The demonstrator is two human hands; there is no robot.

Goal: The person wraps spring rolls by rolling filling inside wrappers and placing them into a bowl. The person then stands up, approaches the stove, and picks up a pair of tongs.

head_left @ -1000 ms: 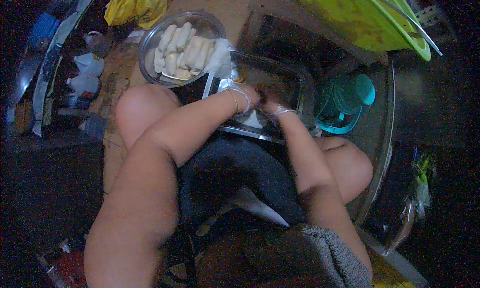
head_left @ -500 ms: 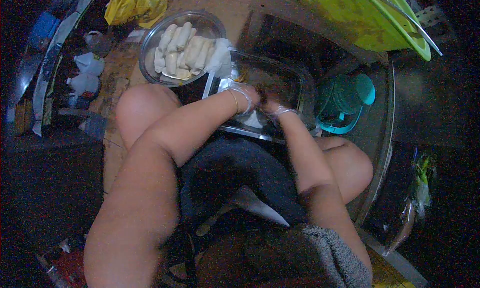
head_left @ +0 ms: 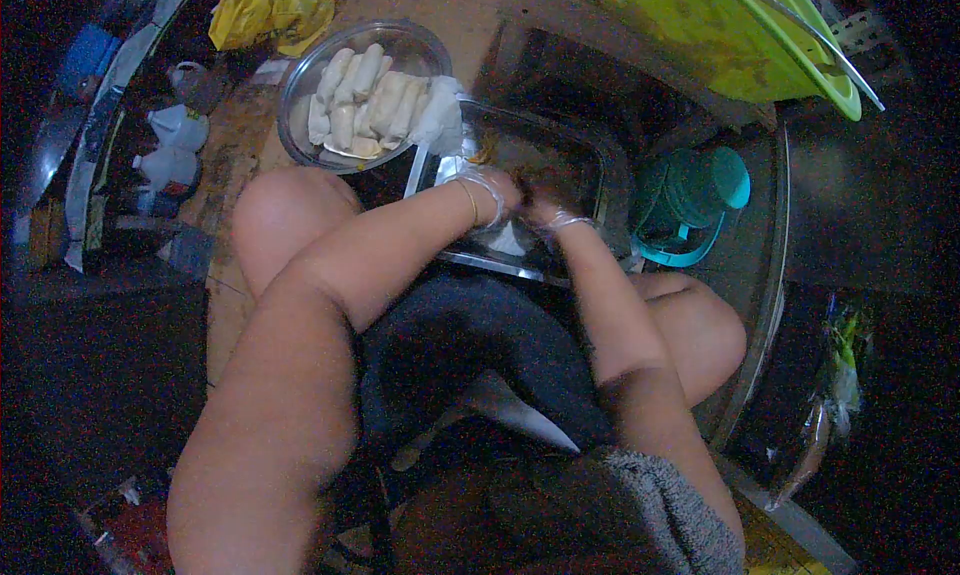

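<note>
My left hand (head_left: 492, 191) and my right hand (head_left: 543, 211) meet low over a rectangular metal tray (head_left: 500, 265) between my knees. Both wear clear plastic gloves. The fingers point away from me into shadow, so whether they grip anything is hidden. A small orange-brown bit (head_left: 482, 153) shows just beyond the left hand. At the tray's far left corner lies a white, crumpled sheet-like piece (head_left: 438, 117). Behind it, a round steel bowl (head_left: 298, 87) holds several pale, uncooked-looking wrapped rolls (head_left: 365, 100).
A teal plastic container with a handle (head_left: 690, 200) stands right of the tray. A large lime-green basin (head_left: 720, 35) leans at the back right. White jugs (head_left: 170, 160) are at the left, a yellow plastic bag (head_left: 270, 13) behind. Bagged green vegetables (head_left: 843, 375) lie far right.
Both hands stay over the tray with only a very slight shift of the fingers. The bowl and rolls look the same.
</note>
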